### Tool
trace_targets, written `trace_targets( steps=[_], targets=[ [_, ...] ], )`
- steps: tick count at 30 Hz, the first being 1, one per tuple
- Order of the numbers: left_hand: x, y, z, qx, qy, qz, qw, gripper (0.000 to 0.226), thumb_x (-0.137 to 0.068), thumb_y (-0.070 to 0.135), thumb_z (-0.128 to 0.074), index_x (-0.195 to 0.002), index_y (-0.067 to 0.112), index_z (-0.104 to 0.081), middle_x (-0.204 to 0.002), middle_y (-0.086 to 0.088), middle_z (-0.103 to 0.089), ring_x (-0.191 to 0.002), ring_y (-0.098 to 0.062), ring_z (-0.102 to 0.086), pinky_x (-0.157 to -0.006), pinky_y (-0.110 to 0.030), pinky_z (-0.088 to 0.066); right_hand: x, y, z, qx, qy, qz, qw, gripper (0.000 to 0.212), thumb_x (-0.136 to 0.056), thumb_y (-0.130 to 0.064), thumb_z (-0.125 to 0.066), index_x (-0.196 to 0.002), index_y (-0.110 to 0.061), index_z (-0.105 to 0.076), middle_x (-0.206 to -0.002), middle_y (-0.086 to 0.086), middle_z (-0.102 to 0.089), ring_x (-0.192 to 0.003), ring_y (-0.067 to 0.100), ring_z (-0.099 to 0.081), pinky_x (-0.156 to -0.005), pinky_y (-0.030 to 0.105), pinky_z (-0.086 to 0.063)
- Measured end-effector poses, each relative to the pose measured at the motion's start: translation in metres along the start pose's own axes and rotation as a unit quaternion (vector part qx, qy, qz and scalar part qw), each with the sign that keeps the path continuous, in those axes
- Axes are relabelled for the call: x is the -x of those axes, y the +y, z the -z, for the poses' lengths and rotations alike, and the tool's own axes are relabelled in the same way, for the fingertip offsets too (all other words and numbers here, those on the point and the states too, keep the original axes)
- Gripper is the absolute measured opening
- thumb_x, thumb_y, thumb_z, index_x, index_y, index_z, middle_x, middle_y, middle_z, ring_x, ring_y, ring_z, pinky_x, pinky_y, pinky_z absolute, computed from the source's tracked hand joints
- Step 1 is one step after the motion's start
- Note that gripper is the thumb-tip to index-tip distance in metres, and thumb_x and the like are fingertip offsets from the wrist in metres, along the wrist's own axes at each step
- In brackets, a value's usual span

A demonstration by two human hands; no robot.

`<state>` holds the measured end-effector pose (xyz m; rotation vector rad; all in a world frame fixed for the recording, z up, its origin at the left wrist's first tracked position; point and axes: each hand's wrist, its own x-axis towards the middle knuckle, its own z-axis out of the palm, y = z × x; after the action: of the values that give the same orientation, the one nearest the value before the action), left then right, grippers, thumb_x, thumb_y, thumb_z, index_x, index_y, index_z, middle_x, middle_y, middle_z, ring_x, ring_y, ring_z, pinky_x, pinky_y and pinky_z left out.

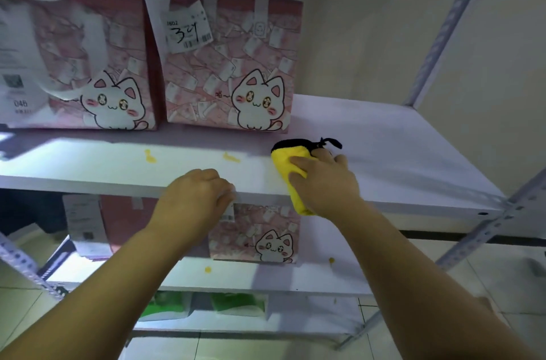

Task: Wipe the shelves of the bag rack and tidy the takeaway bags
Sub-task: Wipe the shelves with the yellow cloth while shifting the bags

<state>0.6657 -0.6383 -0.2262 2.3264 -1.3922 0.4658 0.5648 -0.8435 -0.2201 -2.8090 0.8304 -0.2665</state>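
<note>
The shelf (399, 153) is carrying a yellow cloth (285, 160) under the right grip (325, 185); a nearer bag (233, 64) and a farther bag (88, 64) are standing beyond-left.

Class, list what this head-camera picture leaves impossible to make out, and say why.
Head view:
- Left bag: cut off by the left edge; label print blurred.
- Lower-shelf bag: partly behind left hand.
- Green packs: blurred, half under a shelf.
- Cloth: partly under right hand.
</note>
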Motion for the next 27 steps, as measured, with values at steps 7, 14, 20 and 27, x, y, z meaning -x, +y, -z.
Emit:
trace_targets(
  steps=[7,14,20,27],
  targets=[
    [-0.007,-0.013,-0.005,0.042,0.002,0.016,0.999,0.018,-0.089,0.026,-0.059,-0.092,0.016,-0.073,-0.086,-0.003,-0.065,-0.083,-0.024,-0.059,-0.063,-0.029,-0.042,0.005,0.049,0.022,0.034,-0.028,-0.150,0.988,0.040,-0.090,-0.037,-0.033,-0.129,-0.038,-0.044,-0.137,0.005,-0.038,-0.123,0.036,-0.031,-0.095,0.048,-0.035],
    [-0.006,-0.021,-0.006,0.056,-0.011,0.000,0.998,0.020,-0.091,0.027,-0.053,-0.097,0.020,-0.072,-0.090,-0.001,-0.063,-0.087,-0.021,-0.056,-0.064,-0.027,-0.040,0.002,-0.041,-0.009,0.039,0.000,-0.051,0.998,0.039,-0.089,-0.039,-0.034,-0.126,-0.034,-0.046,-0.135,0.007,-0.041,-0.123,0.034,-0.030,-0.095,0.047,-0.034],
    [0.007,-0.043,0.006,0.080,-0.035,-0.023,0.996,0.020,-0.091,0.019,-0.053,-0.102,0.013,-0.069,-0.102,-0.003,-0.065,-0.097,-0.025,-0.054,-0.074,-0.035,-0.047,0.019,-0.041,0.001,0.005,-0.006,-0.072,0.997,0.050,-0.084,-0.061,-0.043,-0.131,-0.046,-0.042,-0.141,-0.001,-0.035,-0.119,0.034,-0.033,-0.090,0.043,-0.036],
    [0.025,-0.086,0.022,0.058,-0.007,0.011,0.998,0.017,-0.088,0.016,-0.060,-0.099,0.011,-0.072,-0.103,-0.004,-0.068,-0.099,-0.028,-0.058,-0.074,-0.034,-0.046,-0.006,-0.090,-0.020,0.049,0.020,-0.096,0.994,0.051,-0.090,-0.056,-0.031,-0.131,-0.027,-0.041,-0.134,0.020,-0.027,-0.121,0.043,-0.030,-0.093,0.050,-0.037]
  ],
)
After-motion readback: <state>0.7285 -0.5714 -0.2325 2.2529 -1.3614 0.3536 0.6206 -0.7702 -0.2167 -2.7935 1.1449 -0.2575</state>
